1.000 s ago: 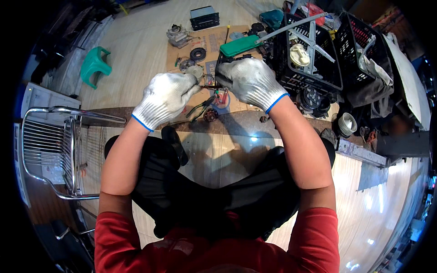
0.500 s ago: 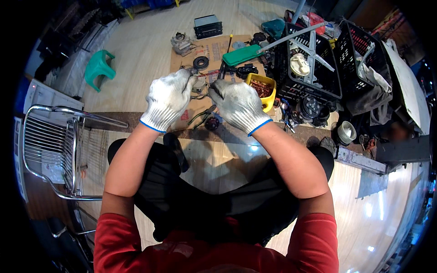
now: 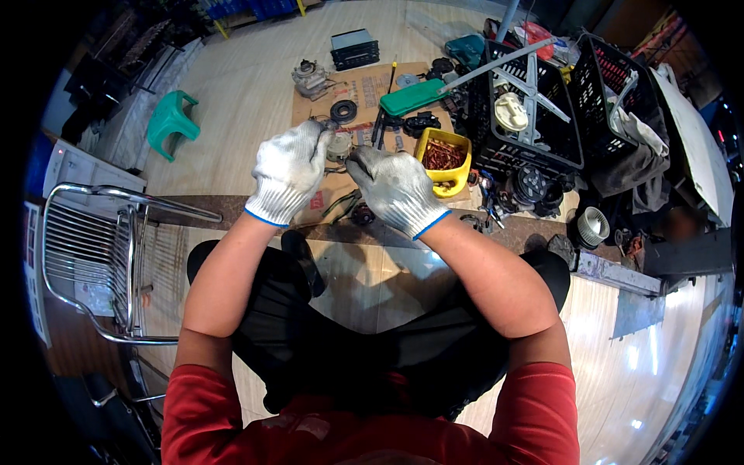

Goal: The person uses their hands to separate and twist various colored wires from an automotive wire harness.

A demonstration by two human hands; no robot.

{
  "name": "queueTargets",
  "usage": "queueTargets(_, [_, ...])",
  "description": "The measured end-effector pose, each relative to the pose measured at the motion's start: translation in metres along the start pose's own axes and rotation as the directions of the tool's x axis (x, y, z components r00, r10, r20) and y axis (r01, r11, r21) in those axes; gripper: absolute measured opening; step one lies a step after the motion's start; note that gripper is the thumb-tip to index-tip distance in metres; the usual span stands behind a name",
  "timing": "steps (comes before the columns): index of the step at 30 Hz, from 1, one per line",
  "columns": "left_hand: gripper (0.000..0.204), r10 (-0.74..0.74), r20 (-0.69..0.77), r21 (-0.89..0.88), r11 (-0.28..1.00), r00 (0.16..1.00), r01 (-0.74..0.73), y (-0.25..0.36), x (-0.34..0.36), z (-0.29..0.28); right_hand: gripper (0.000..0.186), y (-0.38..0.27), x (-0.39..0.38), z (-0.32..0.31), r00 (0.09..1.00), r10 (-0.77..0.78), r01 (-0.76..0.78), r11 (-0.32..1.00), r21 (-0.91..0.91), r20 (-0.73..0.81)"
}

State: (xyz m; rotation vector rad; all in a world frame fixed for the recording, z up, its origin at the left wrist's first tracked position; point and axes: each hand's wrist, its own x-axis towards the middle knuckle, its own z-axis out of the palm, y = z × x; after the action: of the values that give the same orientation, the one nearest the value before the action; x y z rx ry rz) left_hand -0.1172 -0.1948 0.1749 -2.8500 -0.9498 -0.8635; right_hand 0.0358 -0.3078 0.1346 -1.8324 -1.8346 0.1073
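My left hand (image 3: 288,172), in a white knit glove with a blue cuff, is closed, fingers bent inward. A small dark piece shows at its fingertips, too small to name. My right hand (image 3: 397,186), gloved alike, is closed too, thumb against fingers; what it grips is hidden. Between the two hands shows a round pale metal part (image 3: 339,146); I cannot tell whether it is held or lies on the cardboard sheet (image 3: 372,77). Green-handled pliers (image 3: 341,206) lie partly hidden below the hands. Right of my right hand stands a yellow container (image 3: 466,167) of copper-coloured scraps.
A black ring (image 3: 343,111), a green-cased tool (image 3: 411,97) with a long grey bar and a metal motor part (image 3: 310,79) lie farther off. Black crates (image 3: 558,161) of parts stand right. A metal chair (image 3: 85,256) and green stool (image 3: 172,124) stand left.
My right hand has shifted slightly left and down, uncovering more of the yellow container. A thin red piece seen between the hands before no longer shows. The left hand stays nearly in place.
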Motion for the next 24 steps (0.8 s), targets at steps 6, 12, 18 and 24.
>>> queueTargets(6, [0.02,-0.058,0.019,-0.14,0.988,0.998,0.06,-0.001,0.0,0.0,0.027,0.006,-0.004,0.01,0.997,-0.005,0.009,0.998,0.064,-0.074])
queueTargets(12, [0.027,-0.068,0.365,-0.628,0.719,0.929,0.299,-0.017,0.002,-0.02,0.03,0.018,-0.001,0.004,0.996,-0.067,0.077,0.969,0.233,-0.05])
queueTargets(18, [0.029,0.103,0.515,-0.593,0.759,0.851,0.268,-0.01,0.008,-0.041,0.022,0.049,0.015,-0.008,0.974,-0.209,0.22,0.965,0.146,-0.088])
queueTargets(24, [0.024,0.273,0.399,-0.381,0.918,0.875,-0.113,-0.011,0.007,-0.036,0.017,0.05,0.016,-0.031,0.981,-0.189,0.182,0.972,-0.151,-0.033])
